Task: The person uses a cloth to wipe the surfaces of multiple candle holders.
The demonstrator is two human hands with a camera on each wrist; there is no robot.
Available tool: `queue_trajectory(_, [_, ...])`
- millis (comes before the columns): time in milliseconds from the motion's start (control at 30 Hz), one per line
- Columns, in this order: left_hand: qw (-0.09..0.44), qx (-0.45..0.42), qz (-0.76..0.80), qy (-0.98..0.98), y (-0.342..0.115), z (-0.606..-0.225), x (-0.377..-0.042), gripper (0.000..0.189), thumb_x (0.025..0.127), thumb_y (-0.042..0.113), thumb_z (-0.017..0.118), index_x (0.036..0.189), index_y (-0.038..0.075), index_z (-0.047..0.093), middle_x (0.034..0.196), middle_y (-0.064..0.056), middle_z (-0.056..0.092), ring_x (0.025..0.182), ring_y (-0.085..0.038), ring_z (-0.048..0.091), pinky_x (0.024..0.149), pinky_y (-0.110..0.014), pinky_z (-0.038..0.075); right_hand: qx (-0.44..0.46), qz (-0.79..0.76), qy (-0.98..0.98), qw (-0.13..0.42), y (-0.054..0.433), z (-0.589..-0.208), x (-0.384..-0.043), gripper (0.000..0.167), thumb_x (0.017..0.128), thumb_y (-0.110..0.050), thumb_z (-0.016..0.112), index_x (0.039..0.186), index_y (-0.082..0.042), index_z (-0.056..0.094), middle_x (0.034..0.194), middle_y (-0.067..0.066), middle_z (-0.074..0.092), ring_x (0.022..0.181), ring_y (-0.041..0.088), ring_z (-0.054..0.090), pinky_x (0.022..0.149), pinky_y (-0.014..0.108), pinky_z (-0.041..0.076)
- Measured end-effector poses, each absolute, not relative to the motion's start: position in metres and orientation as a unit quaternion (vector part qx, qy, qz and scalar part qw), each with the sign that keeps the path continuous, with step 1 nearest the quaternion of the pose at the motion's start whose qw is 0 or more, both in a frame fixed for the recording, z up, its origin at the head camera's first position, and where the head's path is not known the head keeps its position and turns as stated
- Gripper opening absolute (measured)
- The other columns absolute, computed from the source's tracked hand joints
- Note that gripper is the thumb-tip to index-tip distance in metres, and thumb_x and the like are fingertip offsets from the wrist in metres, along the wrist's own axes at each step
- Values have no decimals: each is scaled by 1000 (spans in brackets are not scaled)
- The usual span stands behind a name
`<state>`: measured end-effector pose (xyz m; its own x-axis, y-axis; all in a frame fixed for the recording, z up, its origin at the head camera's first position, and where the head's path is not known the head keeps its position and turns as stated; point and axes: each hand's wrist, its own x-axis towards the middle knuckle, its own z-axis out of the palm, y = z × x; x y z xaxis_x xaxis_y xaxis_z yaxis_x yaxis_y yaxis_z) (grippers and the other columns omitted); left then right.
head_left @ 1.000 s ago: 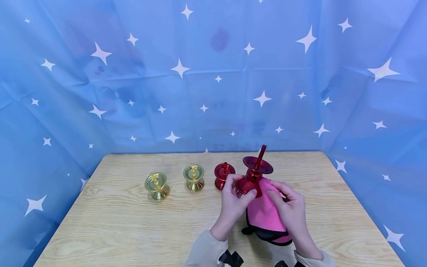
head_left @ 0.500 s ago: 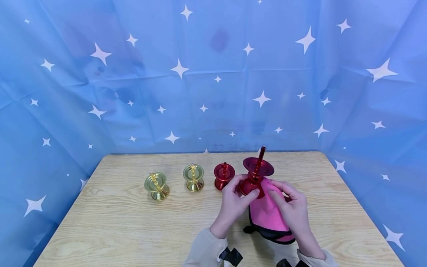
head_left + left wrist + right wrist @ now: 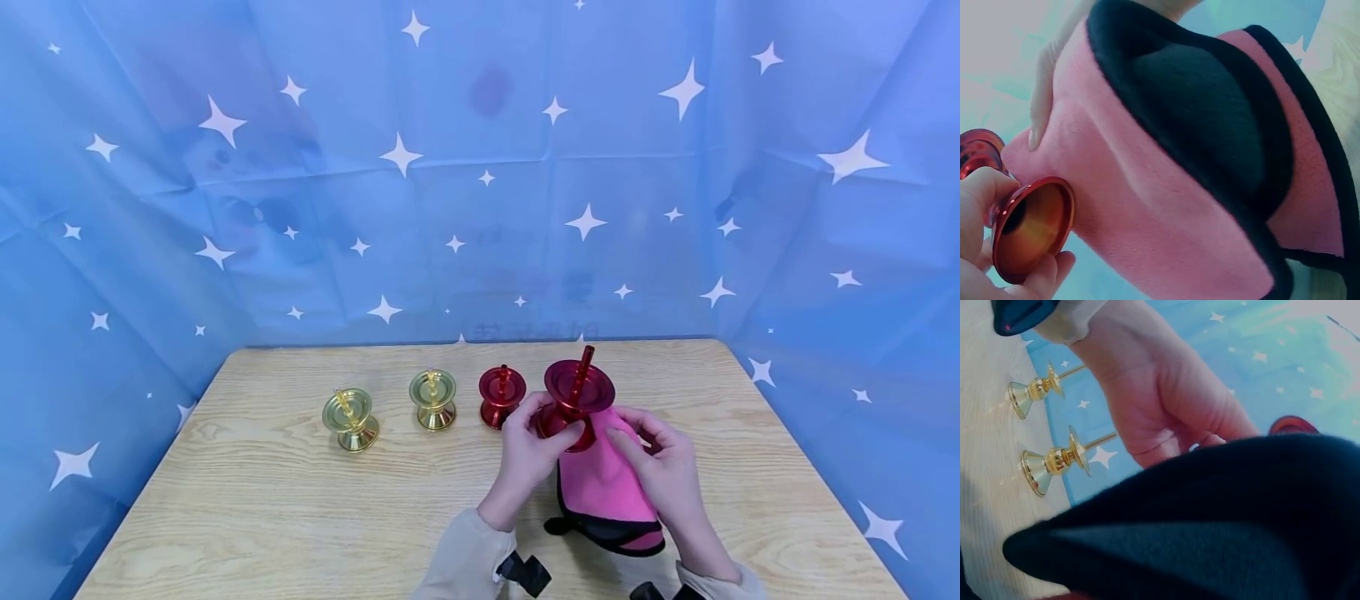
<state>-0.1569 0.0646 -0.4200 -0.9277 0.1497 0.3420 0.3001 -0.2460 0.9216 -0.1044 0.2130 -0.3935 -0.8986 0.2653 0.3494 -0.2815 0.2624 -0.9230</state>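
Observation:
My left hand [image 3: 525, 454] grips a shiny red candlestick [image 3: 562, 387] by its flared base, thumb in front. The candlestick is held above the table, its round dish facing up and its thin tube tilted right. Its hollow underside [image 3: 1041, 237] shows in the left wrist view. My right hand [image 3: 667, 467] pinches a soft pink cloth [image 3: 603, 483] with black edging against the candlestick's right side. The cloth hangs down below both hands. In the right wrist view the cloth's dark edge [image 3: 1210, 506] covers the lower part, and only a bit of red metal [image 3: 1294, 424] shows.
Another red candlestick [image 3: 501, 387] stands just left of the held one. Two gold candlesticks, one [image 3: 433, 390] nearer the middle and one [image 3: 351, 408] farther left, stand upright on the wooden table [image 3: 285, 517]. A blue starry curtain [image 3: 480, 208] hangs behind and on both sides.
The candlestick has tipped so its dish faces up more toward the head view and its tube's tip sits lower. Both hands and the cloth have shifted slightly to the right.

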Motion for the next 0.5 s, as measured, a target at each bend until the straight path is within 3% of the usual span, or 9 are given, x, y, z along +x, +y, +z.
queue_trajectory(300, [57, -170, -772, -610, 68, -417, -159, 33, 76, -3, 72, 108, 1, 64, 110, -11, 62, 102, -15, 54, 86, -30, 47, -30, 673, -718, 177, 233, -388, -100, 14, 82, 3, 66, 94, -3, 70, 83, -6, 68, 68, 5, 59, 56, 17, 48])
queue_trajectory(500, [131, -183, -734, -641, 75, -429, -165, 27, 74, 1, 76, 100, 3, 67, 108, -9, 54, 103, -20, 51, 86, -33, 46, -47, 695, -698, 166, 243, -385, -95, 17, 83, 4, 66, 90, -11, 71, 80, -6, 67, 69, 5, 60, 57, 17, 49])
